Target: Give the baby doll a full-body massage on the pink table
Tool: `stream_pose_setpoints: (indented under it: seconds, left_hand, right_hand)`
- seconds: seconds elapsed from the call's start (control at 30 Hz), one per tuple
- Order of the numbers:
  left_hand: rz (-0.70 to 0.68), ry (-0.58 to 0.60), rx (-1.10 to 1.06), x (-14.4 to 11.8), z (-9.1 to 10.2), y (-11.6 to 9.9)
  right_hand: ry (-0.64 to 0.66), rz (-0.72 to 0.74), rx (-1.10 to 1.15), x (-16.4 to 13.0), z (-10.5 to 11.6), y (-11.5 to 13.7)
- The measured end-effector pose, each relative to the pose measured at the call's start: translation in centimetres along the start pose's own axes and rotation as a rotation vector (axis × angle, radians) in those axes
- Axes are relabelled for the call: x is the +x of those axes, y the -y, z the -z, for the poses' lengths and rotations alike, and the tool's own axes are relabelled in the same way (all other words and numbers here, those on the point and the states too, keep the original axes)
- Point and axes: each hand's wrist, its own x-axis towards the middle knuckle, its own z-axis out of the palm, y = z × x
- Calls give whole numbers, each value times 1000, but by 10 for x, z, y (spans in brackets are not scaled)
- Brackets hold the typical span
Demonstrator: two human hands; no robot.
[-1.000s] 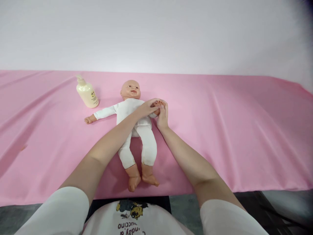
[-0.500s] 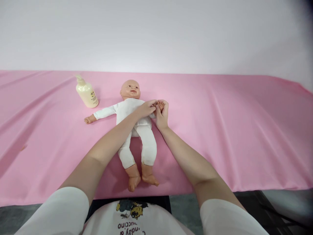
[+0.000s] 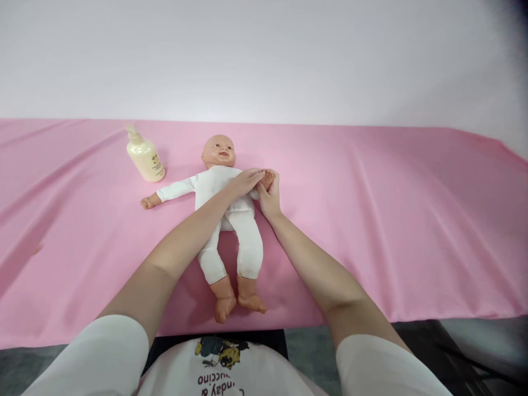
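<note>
A baby doll (image 3: 225, 190) in a white suit lies on its back on the pink cloth (image 3: 391, 220), head away from me, bare feet toward the near edge. My left hand (image 3: 244, 182) reaches across its chest and rests on the arm on the right side. My right hand (image 3: 270, 197) cups that arm's small hand from below, fingers curled around it. The doll's other arm stretches out to the left, untouched.
A cream pump bottle (image 3: 143, 155) stands upright left of the doll's head. The pink cloth covers the whole table and drops off at the near edge. A plain white wall rises behind it.
My left hand has slid slightly back along the doll's arm toward its chest. My right hand has shifted a little lower while keeping hold of the doll's hand.
</note>
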Motion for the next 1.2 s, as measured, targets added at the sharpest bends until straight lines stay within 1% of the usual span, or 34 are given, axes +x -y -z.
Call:
stream_pose_setpoints:
  seconds: [0.13, 0.33, 0.53, 0.67, 0.8, 1.0, 1.2]
  left_hand:
    - [-14, -8, 59, -2, 0, -5]
    - [7, -34, 23, -4, 0, -10]
    - [13, -54, 92, 0, 0, -2]
    - [5, -48, 56, 2, -1, 1]
    - [20, -11, 64, 1, -1, 0]
    - [38, 3, 40, 0, -1, 1]
    - [-37, -9, 85, 2, 0, 3]
  right_hand:
    - [7, -2, -5, 0, 0, 1]
    - [16, 14, -17, 1, 1, -5]
    - [4, -12, 13, 0, 2, -6]
    - [2, -3, -12, -1, 2, -2]
    - [-5, -5, 34, 0, 1, 1]
    - [-5, 28, 94, 1, 1, -4]
    - [18, 78, 56, 3, 5, -14]
